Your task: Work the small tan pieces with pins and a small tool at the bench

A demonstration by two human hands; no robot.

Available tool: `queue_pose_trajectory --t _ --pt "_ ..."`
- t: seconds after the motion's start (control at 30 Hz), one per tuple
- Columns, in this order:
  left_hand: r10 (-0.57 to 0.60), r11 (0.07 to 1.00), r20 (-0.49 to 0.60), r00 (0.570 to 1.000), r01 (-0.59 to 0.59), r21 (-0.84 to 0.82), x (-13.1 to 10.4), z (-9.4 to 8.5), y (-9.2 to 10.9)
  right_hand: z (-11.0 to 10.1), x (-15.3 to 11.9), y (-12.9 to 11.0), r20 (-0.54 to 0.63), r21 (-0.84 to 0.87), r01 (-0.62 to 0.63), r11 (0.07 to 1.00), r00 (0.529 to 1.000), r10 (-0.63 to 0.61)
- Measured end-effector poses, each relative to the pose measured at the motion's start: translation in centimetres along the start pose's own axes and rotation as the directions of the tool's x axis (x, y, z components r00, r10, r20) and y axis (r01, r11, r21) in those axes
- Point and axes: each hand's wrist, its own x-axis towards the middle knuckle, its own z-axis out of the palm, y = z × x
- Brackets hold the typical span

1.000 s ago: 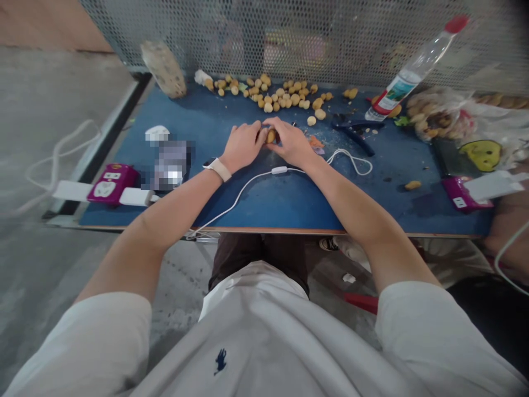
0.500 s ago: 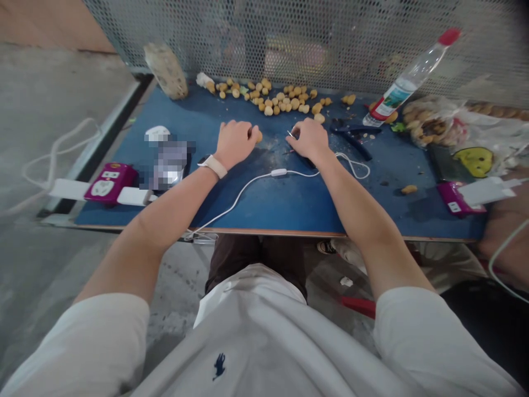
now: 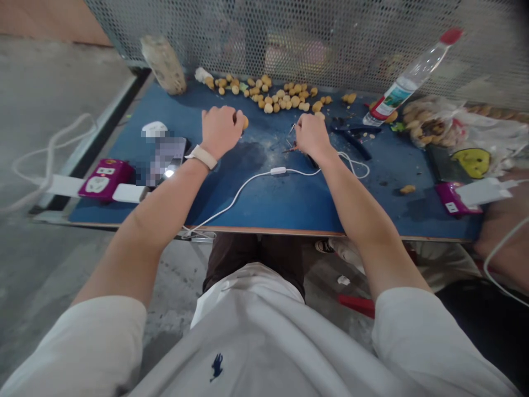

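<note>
My left hand (image 3: 223,129) is closed on a small round tan fruit (image 3: 245,122), which shows at its fingertips above the blue table (image 3: 248,207). To the right, my right hand (image 3: 312,135) is closed around a slim metal tool (image 3: 293,128) whose thin tip sticks out to the left; most of it is hidden by the fingers. Another thin pointed piece (image 3: 290,149) shows just below those fingers. Beyond both hands, several round tan fruits (image 3: 285,102) lie along the back of the table. The two hands are apart.
Dark blue pliers (image 3: 357,144) lie right of my right hand. A bottle (image 3: 399,96) and plastic bags (image 3: 438,124) stand farther right. A white cable (image 3: 248,184) crosses the front. At left are a phone (image 3: 171,157), a purple socket block (image 3: 105,179) and a jar (image 3: 164,66).
My left hand has moved left and slightly away from me with the fruit, widening the gap between the hands. My right hand has shifted little, and its tool shows more.
</note>
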Motion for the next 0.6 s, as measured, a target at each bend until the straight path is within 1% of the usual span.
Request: queue_pose_trajectory --t 0.17,0.23,0.33,0.4,0.47,0.53,0.6 --pt "-0.017 0.999 0.028 0.999 0.017 -0.032 0.3 -0.1 -0.5 -0.5 0.4 0.4 0.001 -0.013 0.018 1.0 1.0 -0.018" --pt "-0.013 0.999 0.035 0.999 0.015 -0.044 0.3 0.2 -0.5 -0.7 0.4 0.7 -0.022 -0.034 0.021 0.999 1.0 -0.022" --pt "-0.002 0.998 0.012 1.0 0.002 -0.069 0.2 0.6 -0.4 -1.3 0.0 0.6 -0.063 -0.051 0.021 0.998 0.998 -0.024" --pt "0.02 0.997 -0.009 1.0 -0.021 -0.08 0.1 0.8 -0.3 -1.7 -0.4 0.1 -0.068 -0.049 0.026 0.998 0.997 -0.029" --pt "0.04 0.996 -0.017 0.999 -0.041 -0.074 0.0 1.0 -0.2 -1.9 -0.6 -0.6 -0.039 -0.046 0.046 0.998 0.998 -0.047" --pt "0.06 0.996 -0.013 0.998 -0.061 -0.069 -0.1 1.2 0.1 -1.8 -0.6 -1.4 -0.001 -0.048 0.074 0.996 0.997 -0.074" --pt "0.094 0.994 0.005 0.996 -0.093 -0.059 -0.1 1.6 0.3 -1.4 -0.4 -2.1 0.006 -0.054 0.102 0.993 0.995 -0.102"
